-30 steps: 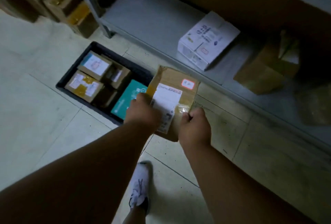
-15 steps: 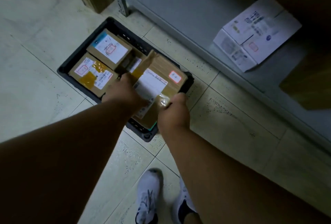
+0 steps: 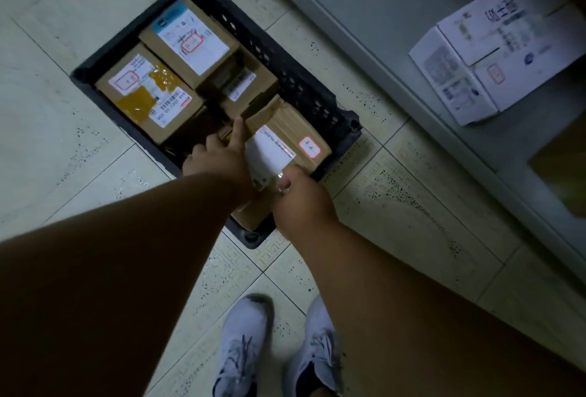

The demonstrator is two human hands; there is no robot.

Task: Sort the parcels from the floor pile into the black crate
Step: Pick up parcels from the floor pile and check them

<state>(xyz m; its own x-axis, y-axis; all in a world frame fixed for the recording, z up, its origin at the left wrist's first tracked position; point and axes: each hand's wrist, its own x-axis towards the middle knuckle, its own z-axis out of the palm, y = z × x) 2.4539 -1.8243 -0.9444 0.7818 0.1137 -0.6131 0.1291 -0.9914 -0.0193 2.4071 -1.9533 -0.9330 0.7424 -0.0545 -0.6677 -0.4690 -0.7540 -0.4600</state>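
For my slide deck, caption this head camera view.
Both hands lower a brown parcel into the black crate beside other boxes.

Both forearms cover the near end of the brown parcel point(image 3: 285, 130) and the near rim of the black crate point(image 3: 304, 86). Label print is too blurred to read. The white box point(image 3: 494, 60) runs off the right edge, its lettering smeared.

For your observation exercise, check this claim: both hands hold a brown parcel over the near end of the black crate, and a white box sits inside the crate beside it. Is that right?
Not quite. The white box sits on the grey shelf, outside the crate. The head view shows this. The rest holds: left hand and right hand hold the brown parcel over the crate's near end.
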